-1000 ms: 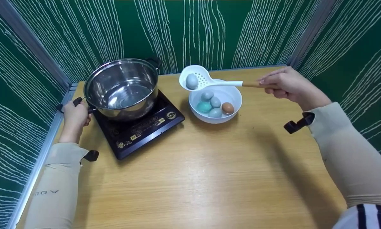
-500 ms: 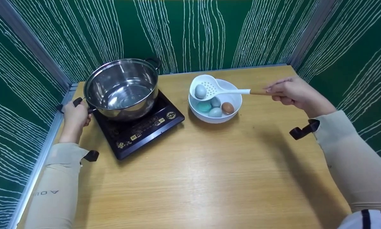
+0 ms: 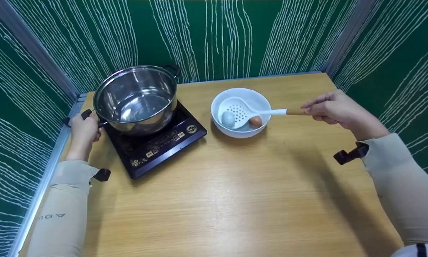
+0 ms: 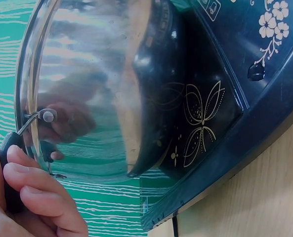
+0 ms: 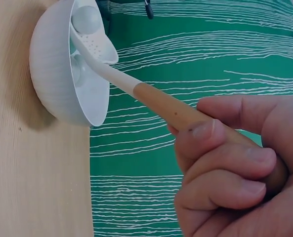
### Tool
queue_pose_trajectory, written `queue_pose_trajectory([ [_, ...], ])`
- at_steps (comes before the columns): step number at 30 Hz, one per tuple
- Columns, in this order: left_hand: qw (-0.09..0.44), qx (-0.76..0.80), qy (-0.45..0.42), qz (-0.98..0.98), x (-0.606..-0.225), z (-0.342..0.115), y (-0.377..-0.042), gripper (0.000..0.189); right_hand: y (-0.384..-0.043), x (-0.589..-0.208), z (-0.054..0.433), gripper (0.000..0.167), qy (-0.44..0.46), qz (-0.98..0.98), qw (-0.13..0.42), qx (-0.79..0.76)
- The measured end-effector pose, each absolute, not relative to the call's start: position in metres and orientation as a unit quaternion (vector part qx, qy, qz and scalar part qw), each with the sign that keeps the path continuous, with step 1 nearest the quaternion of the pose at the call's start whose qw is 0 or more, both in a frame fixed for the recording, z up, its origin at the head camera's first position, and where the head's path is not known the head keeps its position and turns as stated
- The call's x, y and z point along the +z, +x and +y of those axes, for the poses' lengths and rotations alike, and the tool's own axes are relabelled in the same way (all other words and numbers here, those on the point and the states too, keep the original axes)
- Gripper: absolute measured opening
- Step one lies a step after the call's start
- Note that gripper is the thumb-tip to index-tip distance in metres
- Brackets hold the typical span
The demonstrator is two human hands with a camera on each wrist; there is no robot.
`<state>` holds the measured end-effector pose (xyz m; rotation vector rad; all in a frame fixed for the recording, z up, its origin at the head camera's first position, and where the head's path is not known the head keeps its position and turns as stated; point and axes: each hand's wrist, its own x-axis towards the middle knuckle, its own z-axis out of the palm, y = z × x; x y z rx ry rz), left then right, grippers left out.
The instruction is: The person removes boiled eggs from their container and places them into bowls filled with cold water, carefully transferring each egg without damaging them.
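My right hand (image 3: 333, 109) grips the wooden handle (image 5: 171, 106) of a white slotted ladle (image 3: 239, 113), fingers curled round it in the right wrist view. The ladle's bowl lies inside the white bowl (image 3: 242, 134), with a pale blue egg (image 3: 228, 119) in it. Beside the ladle a brown egg (image 3: 255, 121) shows in the bowl; the other eggs are mostly hidden under the ladle. At the left, my left hand (image 3: 84, 129) grips the black side handle (image 4: 10, 168) of a steel pot (image 3: 137, 98), whose inside shows no eggs.
The pot stands on a black induction cooker (image 3: 164, 150) at the table's left. Wood-coloured table (image 3: 214, 200) stretches in front of the cooker and bowl. Green panels (image 3: 231, 39) with white streaks rise behind and on both sides.
The ladle with the pale blue egg has come from above the bowl's left rim down into the bowl, moving right and toward me. My left hand and the pot have stayed put.
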<state>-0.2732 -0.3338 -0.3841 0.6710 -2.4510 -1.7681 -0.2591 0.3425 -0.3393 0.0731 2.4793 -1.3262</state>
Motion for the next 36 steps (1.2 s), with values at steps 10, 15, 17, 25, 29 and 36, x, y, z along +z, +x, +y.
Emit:
queue_pose_trajectory([
  [10,0.021,-0.57,0.219,-0.792,-0.383,-0.333,-0.272,0.006,-0.249,-0.332,0.343,0.031,0.015,0.89,0.145,-0.432],
  [15,0.021,-0.575,0.22,-0.788,-0.381,-0.333,-0.272,0.005,-0.249,-0.33,0.343,0.028,0.022,0.891,0.14,-0.431],
  [17,0.016,-0.572,0.22,-0.79,-0.38,-0.333,-0.271,0.005,-0.25,-0.329,0.344,0.028,0.026,0.891,0.137,-0.432],
  [25,0.024,-0.584,0.219,-0.781,-0.379,-0.333,-0.271,0.006,-0.257,-0.331,0.347,0.021,0.037,0.869,0.124,-0.477],
  [29,0.021,-0.58,0.224,-0.783,-0.379,-0.333,-0.271,0.009,-0.26,-0.335,0.347,0.02,0.055,0.84,0.11,-0.528],
  [36,0.013,-0.568,0.226,-0.792,-0.379,-0.333,-0.273,0.014,-0.264,-0.344,0.342,0.013,0.092,0.79,0.086,-0.599],
])
